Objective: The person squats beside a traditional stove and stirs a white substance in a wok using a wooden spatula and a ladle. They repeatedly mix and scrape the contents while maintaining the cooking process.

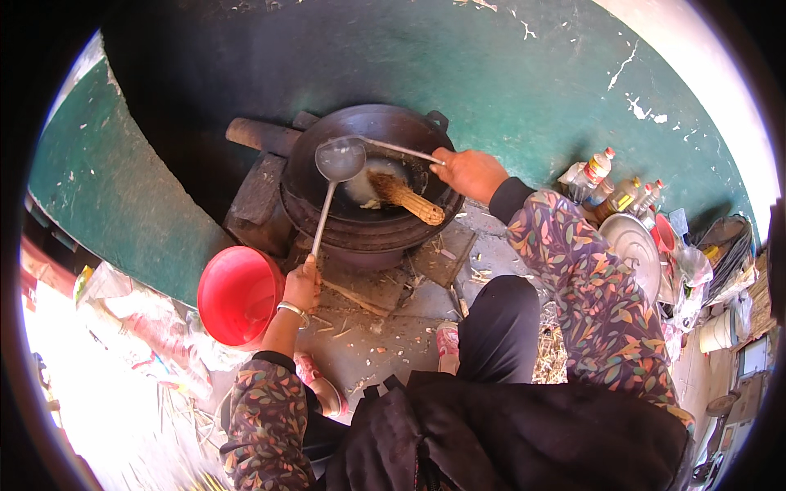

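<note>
A large black wok [315, 200] sits low in front of me with a little cloudy liquid in its bottom. My left hand [301, 288] is closed around the long handle of a metal ladle [327, 214], whose round end is above the wok's left side. From the right, my right hand [470, 174] grips a thin metal-handled utensil [403, 150]. Its far end meets the ladle's round end, so its head cannot be made out. Inside the wok leans a bundled bamboo brush [413, 200], touched by neither hand. A red bucket [237, 296] stands right beside my left hand.
Bricks [259, 192] and a log [260, 136] lie left of the wok, against a curved green wall [508, 90]. Several bottles [598, 168] and a round metal lid [632, 250] stand on the right. Plastic bags [151, 331] lie at the left.
</note>
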The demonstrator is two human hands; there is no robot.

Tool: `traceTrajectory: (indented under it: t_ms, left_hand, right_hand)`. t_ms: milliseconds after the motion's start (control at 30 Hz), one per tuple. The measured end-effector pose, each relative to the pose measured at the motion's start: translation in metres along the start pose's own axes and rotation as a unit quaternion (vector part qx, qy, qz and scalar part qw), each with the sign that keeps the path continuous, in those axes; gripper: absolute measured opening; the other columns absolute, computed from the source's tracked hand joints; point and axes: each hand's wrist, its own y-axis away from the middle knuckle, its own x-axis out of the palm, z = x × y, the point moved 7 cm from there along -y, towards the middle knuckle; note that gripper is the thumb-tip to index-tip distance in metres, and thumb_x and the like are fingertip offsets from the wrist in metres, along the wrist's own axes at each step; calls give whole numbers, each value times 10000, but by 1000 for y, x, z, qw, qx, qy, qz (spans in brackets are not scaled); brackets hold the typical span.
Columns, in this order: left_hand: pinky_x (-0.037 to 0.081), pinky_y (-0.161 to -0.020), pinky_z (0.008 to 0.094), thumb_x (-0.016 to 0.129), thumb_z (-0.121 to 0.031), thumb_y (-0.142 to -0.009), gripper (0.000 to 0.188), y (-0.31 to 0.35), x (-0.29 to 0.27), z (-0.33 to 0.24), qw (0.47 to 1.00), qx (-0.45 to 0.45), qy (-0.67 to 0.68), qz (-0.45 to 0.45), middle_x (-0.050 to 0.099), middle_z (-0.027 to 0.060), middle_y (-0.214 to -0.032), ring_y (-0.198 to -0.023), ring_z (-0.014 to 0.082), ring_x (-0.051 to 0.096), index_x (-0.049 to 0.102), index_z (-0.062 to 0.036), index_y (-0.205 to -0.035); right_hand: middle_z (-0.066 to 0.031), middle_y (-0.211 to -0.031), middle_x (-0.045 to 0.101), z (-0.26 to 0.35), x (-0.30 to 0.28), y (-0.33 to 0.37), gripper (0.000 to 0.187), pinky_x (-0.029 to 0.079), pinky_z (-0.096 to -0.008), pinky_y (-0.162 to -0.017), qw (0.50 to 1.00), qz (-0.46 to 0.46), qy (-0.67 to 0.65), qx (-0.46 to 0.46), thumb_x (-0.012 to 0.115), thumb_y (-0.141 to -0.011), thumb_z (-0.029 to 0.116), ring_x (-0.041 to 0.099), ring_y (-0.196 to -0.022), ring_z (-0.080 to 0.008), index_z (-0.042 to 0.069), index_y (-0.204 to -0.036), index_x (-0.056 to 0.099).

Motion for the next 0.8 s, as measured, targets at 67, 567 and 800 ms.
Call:
traceTrajectory:
  t_ms: [67, 567, 800]
  left_hand:
    - [247, -351, 271, 416, -562, -926, 507, -4, -3, -2, 997, 52, -45, -44, 351, -24, -500, -369, 99, 309, 451, -125, -672]
    - [446, -793, 525, 362, -481, -950, 519, 4, -9, -26, 908, 175, -338, -175, 615, 278, -946, -938, 472, 558, 619, -30, -967]
    - [453, -771, 534, 363, -483, -949, 509, 9, -9, -29, 898, 174, -362, -178, 620, 275, -924, -910, 471, 569, 617, -42, -951]
  right_hand:
    - [-194, -756, 628, -4, -7, 5, 270, 453, -525, -648, 999, -22, 25, -3, 450, -925, 334, 605, -740, -408, 95, -1028, 521]
    - [-192, -732, 621, -30, -7, 10, 314, 456, -502, -629, 997, -37, 69, -28, 451, -940, 354, 600, -721, -396, 90, -1101, 503]
    - [-172, -749, 624, -4, -6, 16, 231, 456, -502, -616, 995, -53, 59, -55, 463, -927, 306, 600, -728, -384, 101, -1026, 505]
